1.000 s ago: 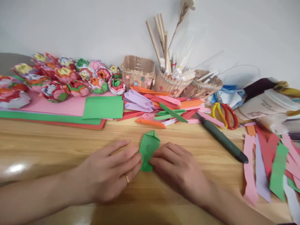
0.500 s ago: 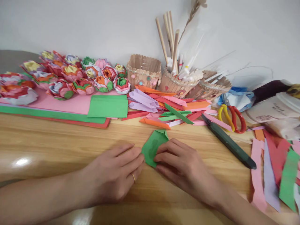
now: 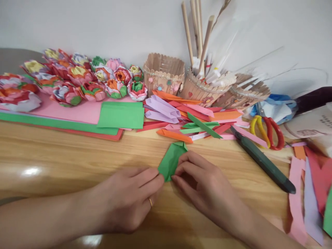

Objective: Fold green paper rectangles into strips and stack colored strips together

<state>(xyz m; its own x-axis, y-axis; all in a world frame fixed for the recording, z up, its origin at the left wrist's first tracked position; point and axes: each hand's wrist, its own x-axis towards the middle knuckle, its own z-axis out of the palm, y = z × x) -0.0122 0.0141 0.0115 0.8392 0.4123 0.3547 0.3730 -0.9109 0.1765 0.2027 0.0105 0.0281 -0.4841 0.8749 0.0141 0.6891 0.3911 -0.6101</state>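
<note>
A small green paper [image 3: 169,162] with folded corners at its top lies between my hands, near the middle of the wooden table. My left hand [image 3: 132,195] is closed on the paper's lower left edge, a gold ring on one finger. On the other side, my right hand [image 3: 204,183] pinches the lower right edge between thumb and fingers. Just behind the paper is a pile of folded strips [image 3: 204,127] in purple, orange, red, pink and green.
Folded paper flowers [image 3: 79,76] and green sheets [image 3: 120,116] are at the back left. Popsicle-stick baskets [image 3: 164,71] stand against the wall. A dark green cutter [image 3: 264,162], scissors [image 3: 276,135] and paper scraps [image 3: 298,204] lie on the right.
The view has shifted, so the things on the right appear further right. The green paper looks narrower and more tilted between my hands, and its lower edge is raised slightly.
</note>
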